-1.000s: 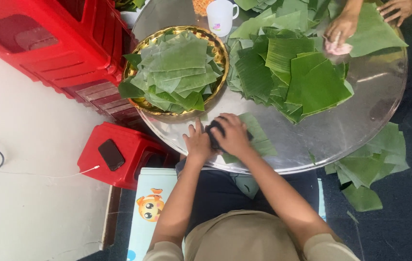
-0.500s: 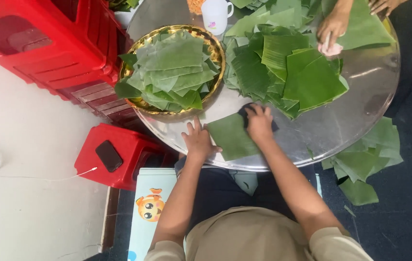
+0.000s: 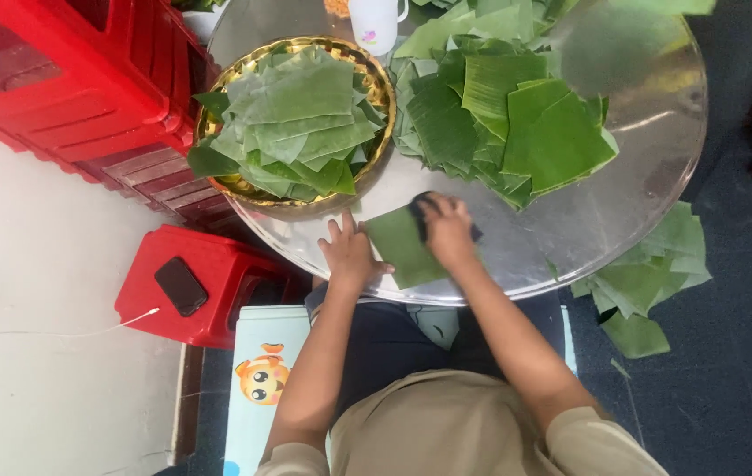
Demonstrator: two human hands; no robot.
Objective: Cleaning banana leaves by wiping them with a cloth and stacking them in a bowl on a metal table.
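A round metal worktop (image 3: 623,220) carried a heap of dark green leaves (image 3: 508,115) beyond the leaf piece, and a golden basket (image 3: 376,79) of paler cut leaves (image 3: 292,123) stood beyond the left hand, with a white mug (image 3: 374,22) past the basket. A red stool (image 3: 217,273) bearing a black phone (image 3: 181,286) stood beside the worktop, and more leaves (image 3: 649,273) lay on the floor.

The leaf piece (image 3: 398,251) lay flat at the worktop's near rim, its long axis slanting away toward the heap. The left hand (image 3: 348,251) lay flat and spread, pinning its near edge. The right hand (image 3: 446,229) pressed a dark cloth (image 3: 420,211) onto the leaf, fingers curled over it.

The cloth was mostly hidden under that hand.
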